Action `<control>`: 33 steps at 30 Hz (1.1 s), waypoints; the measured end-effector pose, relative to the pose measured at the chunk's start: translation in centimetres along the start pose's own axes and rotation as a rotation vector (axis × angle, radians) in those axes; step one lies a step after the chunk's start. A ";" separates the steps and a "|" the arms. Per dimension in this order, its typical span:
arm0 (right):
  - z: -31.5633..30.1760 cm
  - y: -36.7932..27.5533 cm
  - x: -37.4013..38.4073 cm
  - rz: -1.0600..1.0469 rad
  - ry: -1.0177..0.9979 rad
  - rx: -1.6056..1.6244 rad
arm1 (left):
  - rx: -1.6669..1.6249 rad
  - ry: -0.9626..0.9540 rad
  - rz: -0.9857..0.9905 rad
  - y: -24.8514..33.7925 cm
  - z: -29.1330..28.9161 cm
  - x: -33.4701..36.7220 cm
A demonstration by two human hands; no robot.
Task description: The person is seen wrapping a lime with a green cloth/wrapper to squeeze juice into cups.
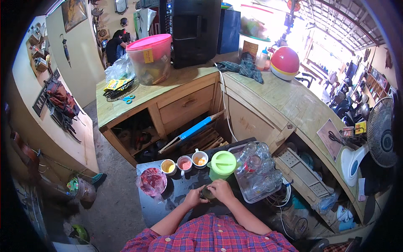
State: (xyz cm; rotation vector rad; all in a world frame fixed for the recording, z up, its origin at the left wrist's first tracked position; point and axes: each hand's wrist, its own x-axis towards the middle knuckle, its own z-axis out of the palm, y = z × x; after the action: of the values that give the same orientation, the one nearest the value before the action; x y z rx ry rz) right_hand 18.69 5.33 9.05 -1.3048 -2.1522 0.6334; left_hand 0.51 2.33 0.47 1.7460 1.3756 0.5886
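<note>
My left hand [195,197] and my right hand [221,191] meet low over the dark table, close to my body. Between them is a small round dark greenish thing [208,193], mostly covered by my fingers; its kind is not clear. My left hand curls round its left side, and the fingers of my right hand bend over its top and right. Just beyond stands a light-green lidded pitcher [223,163]. Left of the pitcher are three mugs in a row: one with yellow contents [168,166], one with pink [184,163], one with orange [200,159].
A clear plastic tray [252,200] of upturned glasses [254,164] sits at the right. On the left is a bowl [153,182] with a red inside and plastic wrap. A wooden L-shaped counter [268,90] bounds the far side. Cables [284,197] hang at the right. Another person [114,47] is far back.
</note>
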 end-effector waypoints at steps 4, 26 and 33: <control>-0.9 -1.4 0.2 0.009 -0.041 -0.280 | -0.041 -0.018 -0.037 0.0 -0.2 -0.1; -1.0 -1.6 0.1 0.142 -0.014 -0.225 | 0.004 -0.042 -0.058 1.4 -0.9 -0.2; -0.8 -2.1 0.1 0.174 -0.055 -0.342 | -0.023 -0.002 -0.021 1.0 -0.7 -0.4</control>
State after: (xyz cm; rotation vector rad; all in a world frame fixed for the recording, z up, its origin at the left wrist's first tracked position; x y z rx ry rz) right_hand 17.78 4.60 10.99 -1.6848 -2.2793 0.3801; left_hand 0.41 2.14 1.70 1.7116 1.3789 0.5885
